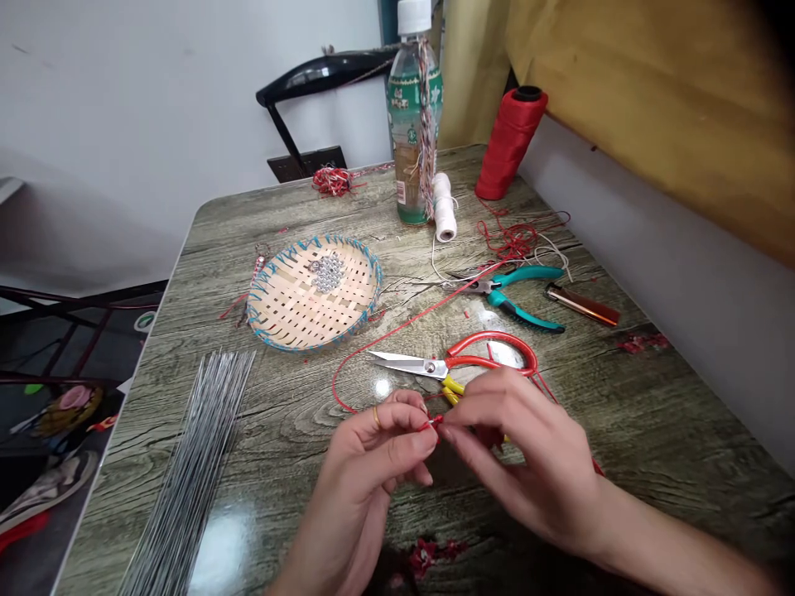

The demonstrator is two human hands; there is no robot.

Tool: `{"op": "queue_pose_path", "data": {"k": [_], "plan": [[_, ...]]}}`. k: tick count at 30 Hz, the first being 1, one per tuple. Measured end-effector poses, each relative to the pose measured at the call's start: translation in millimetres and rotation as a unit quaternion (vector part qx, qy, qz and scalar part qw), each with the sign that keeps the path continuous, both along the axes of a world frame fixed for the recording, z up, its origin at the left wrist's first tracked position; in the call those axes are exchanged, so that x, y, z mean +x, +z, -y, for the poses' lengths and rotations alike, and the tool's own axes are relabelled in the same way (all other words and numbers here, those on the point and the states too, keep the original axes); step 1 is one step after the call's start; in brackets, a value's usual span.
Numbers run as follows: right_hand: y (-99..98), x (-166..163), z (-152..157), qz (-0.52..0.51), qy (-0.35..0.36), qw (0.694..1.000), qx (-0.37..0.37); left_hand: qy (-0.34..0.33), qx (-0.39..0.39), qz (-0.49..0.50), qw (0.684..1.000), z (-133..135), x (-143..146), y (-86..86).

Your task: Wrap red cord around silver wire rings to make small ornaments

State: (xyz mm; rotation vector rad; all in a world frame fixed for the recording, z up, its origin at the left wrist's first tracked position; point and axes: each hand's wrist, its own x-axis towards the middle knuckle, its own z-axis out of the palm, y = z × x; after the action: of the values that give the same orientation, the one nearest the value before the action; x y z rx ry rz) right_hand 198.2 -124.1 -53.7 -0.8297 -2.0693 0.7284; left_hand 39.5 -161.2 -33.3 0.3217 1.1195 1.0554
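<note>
In front of me both hands meet over the tabletop around a small knotted piece of red cord (436,421) with a bit of white or silver in it. My left hand (376,459), a ring on one finger, pinches one end between thumb and forefinger. Close by on the right, my right hand (527,451) pinches the other end with its fingertips. Just beyond them lie red-handled scissors (413,364), blades pointing left. A yellow-handled tool (453,387) is partly hidden under my right hand. A long red strand (407,319) runs from near my left hand toward the back right.
Teal-handled pliers (531,275) and a lighter (584,305) lie at right. A woven bamboo tray (286,310) holds small silvery pieces. Metal wires (192,472) lie at left. Behind stand a bottle (407,124) and a red thread spool (510,145); a white spool (443,207) leans there.
</note>
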Motion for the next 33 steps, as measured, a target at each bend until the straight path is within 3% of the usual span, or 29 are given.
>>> {"op": "queue_pose_path", "data": {"k": [3, 5, 8, 12, 15, 18, 20, 21, 24, 27, 28, 30, 32, 33], "plan": [[-1.3, -0.8, 3.6, 0.039, 0.027, 0.995, 0.082, 0.016, -0.003, 0.0, 1.0, 0.8, -0.2, -1.1], [-0.2, -1.7, 4.0, 0.04, 0.028, 0.996, 0.072, 0.022, 0.0, -0.011, 1.0, 1.4, 0.3, -1.3], [4.4, -3.3, 1.4, -0.008, 0.04, 0.999, -0.017, 0.014, 0.002, -0.029, 0.999, 1.6, 1.9, -0.9], [12.5, -3.0, -6.3, -0.082, 0.076, 0.964, -0.243, 0.02, 0.025, -0.044, 0.999, 1.1, 2.9, 0.0], [15.0, 0.3, -12.5, -0.15, 0.129, 0.878, -0.435, 0.033, 0.031, -0.065, 0.997, 0.8, 1.8, -0.5], [14.3, 5.7, -16.6, -0.228, 0.207, 0.737, -0.602, 0.049, 0.039, -0.105, 0.993, 0.9, 0.0, -2.0], [14.8, 10.1, -18.7, -0.257, 0.23, 0.671, -0.656, 0.061, 0.064, -0.165, 0.982, 1.1, -1.1, -3.5], [16.0, 12.7, -20.2, -0.27, 0.229, 0.661, -0.662, 0.07, 0.08, -0.205, 0.973, 1.1, -1.6, -4.3], [23.1, 22.0, -28.4, -0.326, 0.185, 0.676, -0.635, 0.08, 0.128, -0.318, 0.936, 0.8, -3.2, -6.0], [30.1, 32.4, -40.8, -0.389, 0.1, 0.696, -0.595, 0.066, 0.161, -0.357, 0.918, 0.4, -4.3, -6.2], [31.1, 35.0, -44.2, -0.384, 0.048, 0.723, -0.572, 0.06, 0.167, -0.359, 0.917, 0.4, -4.5, -6.0], [30.8, 37.1, -47.2, -0.317, -0.091, 0.816, -0.474, 0.047, 0.169, -0.366, 0.914, 0.7, -4.4, -5.8], [28.4, 34.2, -43.0, -0.193, -0.224, 0.909, -0.295, 0.028, 0.174, -0.386, 0.905, 1.2, -4.0, -5.8], [26.9, 31.2, -38.5, -0.129, -0.246, 0.938, -0.205, 0.016, 0.175, -0.398, 0.901, 1.6, -3.6, -5.9]]}}
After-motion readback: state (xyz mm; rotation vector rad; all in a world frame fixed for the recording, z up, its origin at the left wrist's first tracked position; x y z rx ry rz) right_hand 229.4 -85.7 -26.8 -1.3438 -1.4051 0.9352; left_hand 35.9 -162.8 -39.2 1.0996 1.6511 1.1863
